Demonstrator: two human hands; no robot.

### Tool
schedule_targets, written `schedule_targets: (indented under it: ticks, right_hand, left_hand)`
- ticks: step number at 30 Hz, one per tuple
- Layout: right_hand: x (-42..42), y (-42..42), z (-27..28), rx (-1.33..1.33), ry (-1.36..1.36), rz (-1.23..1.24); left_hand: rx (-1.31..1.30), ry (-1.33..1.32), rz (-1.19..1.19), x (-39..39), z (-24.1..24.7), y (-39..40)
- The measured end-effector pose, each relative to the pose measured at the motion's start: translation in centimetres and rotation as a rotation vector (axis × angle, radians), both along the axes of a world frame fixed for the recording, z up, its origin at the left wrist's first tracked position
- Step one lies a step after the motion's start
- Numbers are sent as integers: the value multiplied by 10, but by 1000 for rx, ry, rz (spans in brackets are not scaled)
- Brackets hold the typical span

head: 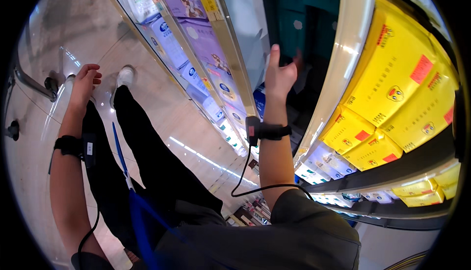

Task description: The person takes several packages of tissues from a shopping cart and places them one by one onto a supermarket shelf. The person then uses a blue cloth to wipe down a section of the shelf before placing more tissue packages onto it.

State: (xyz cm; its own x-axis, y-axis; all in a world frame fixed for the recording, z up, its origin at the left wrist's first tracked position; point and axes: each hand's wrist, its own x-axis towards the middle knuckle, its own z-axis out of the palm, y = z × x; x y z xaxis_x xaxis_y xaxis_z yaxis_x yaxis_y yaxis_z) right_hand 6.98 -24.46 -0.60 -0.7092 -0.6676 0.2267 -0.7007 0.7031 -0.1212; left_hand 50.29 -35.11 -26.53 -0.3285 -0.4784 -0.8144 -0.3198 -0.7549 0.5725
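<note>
My left hand point(87, 80) hangs over the floor with its fingers loosely curled and apart, holding nothing that I can see. My right hand point(281, 72) reaches into a shelf bay of a store rack, thumb and fingers spread, near dark green packages point(294, 23) in shadow. Some of its fingers are blurred or hidden, and nothing shows in its grasp. Beside it is a pale shelf surface point(243, 9). Purple tissue packs point(197, 42) stand on the shelf to the left, and yellow tissue packs point(397, 67) fill the shelf to the right.
Shelf edges point(346, 53) with clear price rails run on both sides of my right arm. White and blue packs point(167, 45) line the lower shelf. A metal tube with a caster point(50, 85) stands on the tiled floor point(110, 23) at the left. A blue lanyard point(138, 211) hangs before me.
</note>
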Motion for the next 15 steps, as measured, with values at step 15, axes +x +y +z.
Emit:
schedule_targets:
  ticks: [15]
  right_hand:
    - [-207,0,-29,34,-56,-122]
  left_hand:
    - [-442,490,-223,-186,125,-53]
